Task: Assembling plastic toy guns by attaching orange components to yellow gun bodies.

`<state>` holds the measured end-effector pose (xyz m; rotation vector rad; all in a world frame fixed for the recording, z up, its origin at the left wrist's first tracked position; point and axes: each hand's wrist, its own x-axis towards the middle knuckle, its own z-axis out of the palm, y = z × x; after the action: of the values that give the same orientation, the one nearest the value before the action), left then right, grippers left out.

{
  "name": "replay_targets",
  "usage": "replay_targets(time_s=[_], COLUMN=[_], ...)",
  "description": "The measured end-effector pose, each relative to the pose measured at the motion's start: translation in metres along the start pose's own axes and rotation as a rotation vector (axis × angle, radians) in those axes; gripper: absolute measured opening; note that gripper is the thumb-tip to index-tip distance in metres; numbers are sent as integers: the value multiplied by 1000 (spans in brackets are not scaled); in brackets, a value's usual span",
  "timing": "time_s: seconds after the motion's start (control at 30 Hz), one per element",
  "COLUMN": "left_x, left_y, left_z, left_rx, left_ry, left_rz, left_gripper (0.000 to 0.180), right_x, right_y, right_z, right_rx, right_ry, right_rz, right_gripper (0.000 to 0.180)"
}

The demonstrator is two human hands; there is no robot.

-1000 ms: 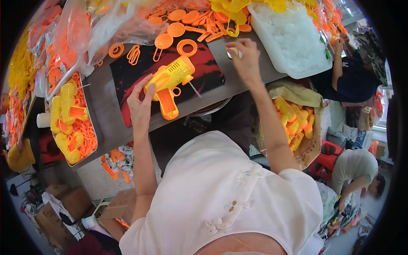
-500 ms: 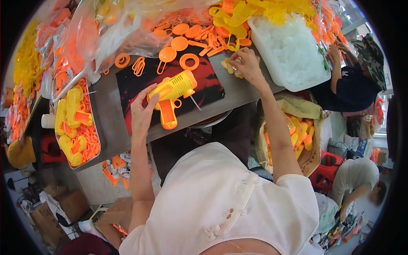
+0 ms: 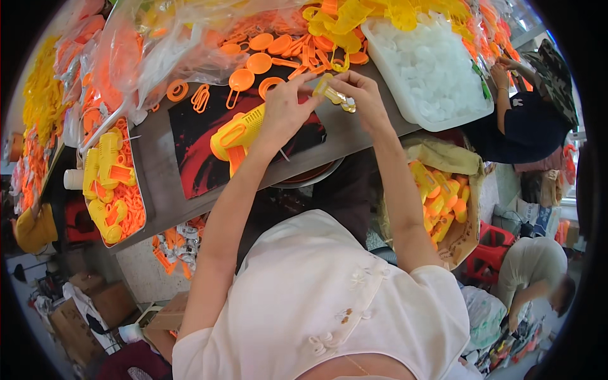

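Above the dark mat, both my hands meet at a small yellow plastic part (image 3: 324, 87). The thumb and fingertips of my left hand (image 3: 286, 113) close on its left end. From the other side, my right hand (image 3: 365, 99) pinches it, with a small shiny silvery and yellow piece (image 3: 347, 104) under its fingers. Beneath my left forearm lies a yellow gun-shaped plastic toy (image 3: 237, 134) with orange parts, its handle partly hidden. A thin pale rod or wire sticks out near it.
A black-and-red mat (image 3: 196, 168) covers part of the grey table (image 3: 152, 152). Loose orange parts (image 3: 258, 63) lie beyond. A white tub (image 3: 411, 107) of translucent pieces stands right, a tray of toys (image 3: 144, 212) left, a sack (image 3: 443, 152) of toys below. Another person (image 3: 516, 130) works at right.
My left hand has left the toy and come right to meet my right hand. My right hand has lifted the small yellow part off the table and brought it slightly left.
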<state>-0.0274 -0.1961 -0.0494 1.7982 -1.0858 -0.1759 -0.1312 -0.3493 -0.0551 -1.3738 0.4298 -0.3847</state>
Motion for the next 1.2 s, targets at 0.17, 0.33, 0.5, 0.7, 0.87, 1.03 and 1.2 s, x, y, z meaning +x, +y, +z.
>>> replay_targets(time_s=[0.17, 0.33, 0.5, 0.7, 0.87, 1.03, 1.2], left_x=[-7, -19, -43, -95, -101, -105, -104], left_y=[10, 19, 20, -9, -22, -29, -31], left_z=[-32, -69, -105, -127, -118, -114, -116], left_rx=[-127, -39, -52, 485, 510, 362, 364], left_ry=[-72, -88, -97, 128, 161, 207, 207], left_rz=[-156, -106, -91, -16, 35, -10, 23], left_gripper=[37, 37, 37, 25, 19, 20, 19], right_x=[-15, -12, -11, -16, -8, -2, -4], right_y=[-3, -21, -8, -1, 5, 9, 13], right_z=[14, 32, 55, 74, 72, 79, 106], right_rx=[-54, -299, -334, -300, -441, -531, -661], right_ry=[-61, -179, -333, -212, -158, -215, -268], right_rz=[-36, -171, -172, -111, -108, -143, -263], right_gripper=[21, 19, 16, 20, 24, 24, 24])
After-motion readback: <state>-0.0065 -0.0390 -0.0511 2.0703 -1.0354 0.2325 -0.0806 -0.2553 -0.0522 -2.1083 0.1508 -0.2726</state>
